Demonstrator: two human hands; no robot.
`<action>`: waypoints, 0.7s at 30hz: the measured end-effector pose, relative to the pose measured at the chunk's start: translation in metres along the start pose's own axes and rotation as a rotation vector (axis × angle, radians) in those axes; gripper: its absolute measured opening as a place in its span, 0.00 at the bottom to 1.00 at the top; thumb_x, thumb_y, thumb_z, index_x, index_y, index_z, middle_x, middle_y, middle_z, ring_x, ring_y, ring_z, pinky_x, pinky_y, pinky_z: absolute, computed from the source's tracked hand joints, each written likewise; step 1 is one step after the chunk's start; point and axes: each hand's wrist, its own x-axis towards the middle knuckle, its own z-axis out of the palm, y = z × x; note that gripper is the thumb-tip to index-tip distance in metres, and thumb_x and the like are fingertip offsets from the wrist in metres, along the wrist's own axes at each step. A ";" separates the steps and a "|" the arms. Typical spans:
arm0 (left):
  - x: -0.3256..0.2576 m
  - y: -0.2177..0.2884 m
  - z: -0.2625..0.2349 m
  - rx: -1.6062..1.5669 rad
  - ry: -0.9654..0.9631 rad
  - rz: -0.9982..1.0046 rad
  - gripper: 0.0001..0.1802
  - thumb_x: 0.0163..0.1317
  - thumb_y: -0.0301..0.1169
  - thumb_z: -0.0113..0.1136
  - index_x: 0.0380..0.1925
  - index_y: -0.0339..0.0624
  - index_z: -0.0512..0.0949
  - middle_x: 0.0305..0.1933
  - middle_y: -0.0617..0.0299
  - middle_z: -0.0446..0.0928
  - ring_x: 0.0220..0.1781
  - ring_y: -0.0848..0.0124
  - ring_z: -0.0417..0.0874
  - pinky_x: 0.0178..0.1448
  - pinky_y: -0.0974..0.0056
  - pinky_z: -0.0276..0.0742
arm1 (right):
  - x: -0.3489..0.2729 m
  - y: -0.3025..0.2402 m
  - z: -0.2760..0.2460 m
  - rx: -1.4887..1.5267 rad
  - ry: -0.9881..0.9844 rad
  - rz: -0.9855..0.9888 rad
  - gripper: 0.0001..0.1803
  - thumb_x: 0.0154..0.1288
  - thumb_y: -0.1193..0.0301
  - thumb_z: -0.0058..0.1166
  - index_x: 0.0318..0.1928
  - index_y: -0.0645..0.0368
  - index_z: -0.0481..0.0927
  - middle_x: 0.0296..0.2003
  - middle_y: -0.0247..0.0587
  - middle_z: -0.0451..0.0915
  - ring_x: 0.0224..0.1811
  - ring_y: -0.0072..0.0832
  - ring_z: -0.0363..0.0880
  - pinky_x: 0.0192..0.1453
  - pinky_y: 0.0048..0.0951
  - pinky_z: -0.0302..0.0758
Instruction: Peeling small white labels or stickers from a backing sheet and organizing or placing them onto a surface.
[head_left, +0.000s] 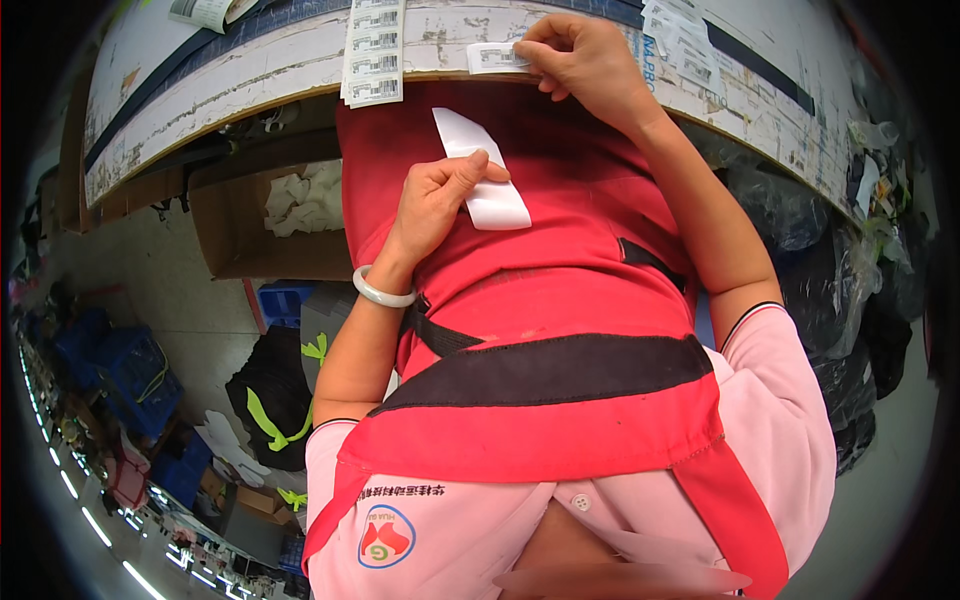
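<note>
Barcode label (492, 58), over the bench (435, 45) at twelve o'clock, could crease if the right hand (592, 68), pinching its end, pulls crookedly, while the left hand (432, 200) grips a white strip (502, 207).

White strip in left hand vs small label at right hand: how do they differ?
Length: the white strip is longer than the small label.
Print: the strip's visible face is blank; the label shows a barcode.
Place: the strip is in the left hand, over the red apron; the label is at the fingers of the right hand, over the table.
Shared: both are white and narrow.
</note>
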 end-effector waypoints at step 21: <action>-0.006 0.009 -0.003 -0.159 0.009 -0.069 0.11 0.66 0.28 0.58 0.43 0.32 0.81 0.42 0.61 0.82 0.42 0.78 0.79 0.46 0.73 0.74 | -0.038 0.100 -0.140 -0.443 0.571 0.124 0.21 0.53 0.56 0.67 0.40 0.57 0.80 0.23 0.32 0.78 0.25 0.22 0.77 0.31 0.26 0.74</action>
